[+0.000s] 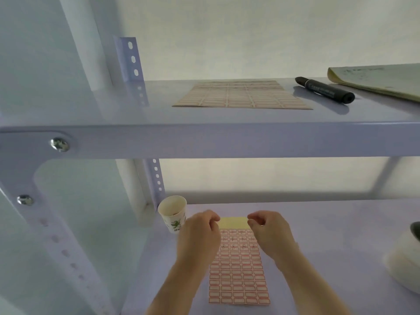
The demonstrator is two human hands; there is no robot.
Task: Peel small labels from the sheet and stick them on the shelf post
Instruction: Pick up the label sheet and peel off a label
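Note:
A sheet of small red-bordered labels (238, 273) lies flat on the lower shelf (329, 246); its far end is bare yellow backing. My left hand (200, 230) has its fingers curled at the sheet's far left corner, and my right hand (269, 228) has its fingers curled at the far right corner. Whether either hand pinches a label is not visible. A perforated shelf post (68, 253) runs down the near left, and another post (156, 178) stands at the back left.
A paper cup (173, 212) stands just left of my left hand. On the upper shelf (204, 139) lie a second label sheet (243, 95), a black marker (325, 89) and a paper pad (381, 80). A white bowl-like object (406, 262) sits at the lower right.

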